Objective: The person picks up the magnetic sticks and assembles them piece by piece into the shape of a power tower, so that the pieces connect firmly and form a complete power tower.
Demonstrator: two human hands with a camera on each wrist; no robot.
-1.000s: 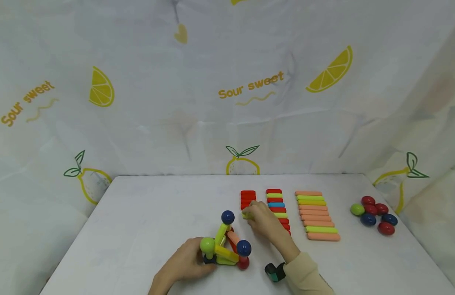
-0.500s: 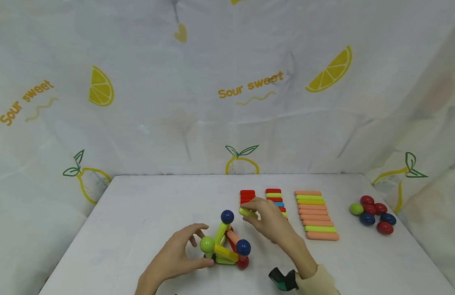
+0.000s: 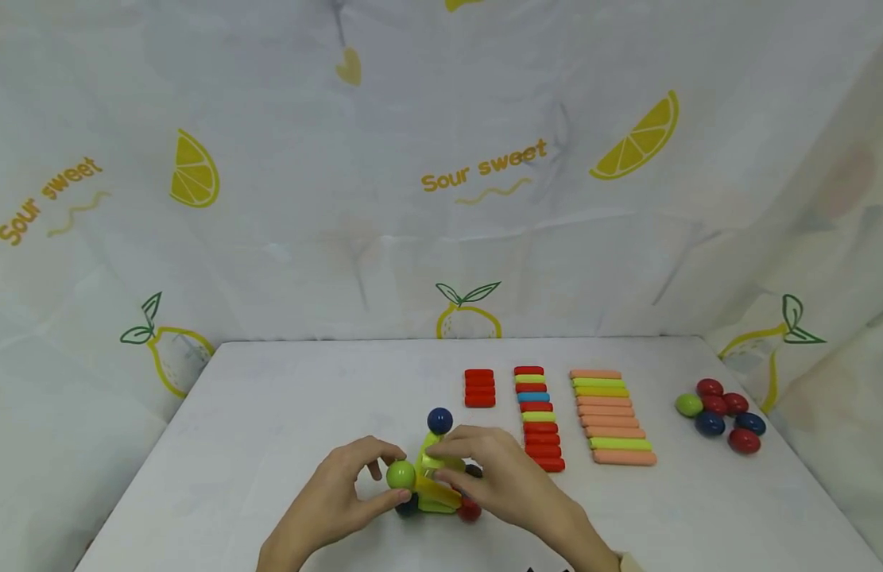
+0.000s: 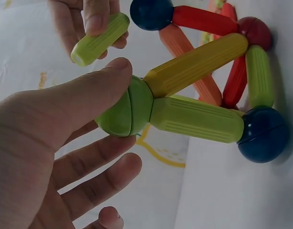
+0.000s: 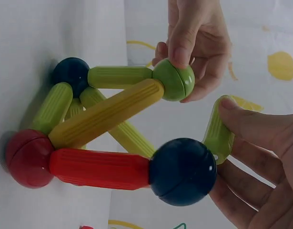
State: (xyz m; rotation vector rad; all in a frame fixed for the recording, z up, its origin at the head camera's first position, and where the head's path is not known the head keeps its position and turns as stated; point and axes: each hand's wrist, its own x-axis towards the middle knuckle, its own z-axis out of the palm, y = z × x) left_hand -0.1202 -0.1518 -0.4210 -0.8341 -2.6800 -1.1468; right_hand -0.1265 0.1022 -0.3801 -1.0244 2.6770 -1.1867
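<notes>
My left hand (image 3: 330,496) pinches a green ball (image 4: 118,113) at an upper corner of a structure of magnetic sticks and balls. From that ball a green upright stick (image 4: 196,119) runs down to a dark blue ball (image 4: 263,134), and a yellow stick (image 5: 108,114) slants to a red ball (image 5: 29,158). A red upright stick (image 5: 99,169) carries another dark blue ball (image 5: 183,171). My right hand (image 3: 509,481) holds a short green stick (image 4: 101,39) between thumb and fingers, close above the structure. In the head view this hand hides part of it.
Behind and right of the structure lie short red sticks (image 3: 480,389), a column of mixed short sticks (image 3: 541,427) and a column of longer orange and green sticks (image 3: 613,422). Several loose balls (image 3: 710,424) sit by the table's right side. A printed cloth (image 3: 384,262) hangs behind.
My right hand has lifted the short green stick from beside the red sticks and brought it left over the structure. My left hand has moved from the structure's lower side up to the green ball.
</notes>
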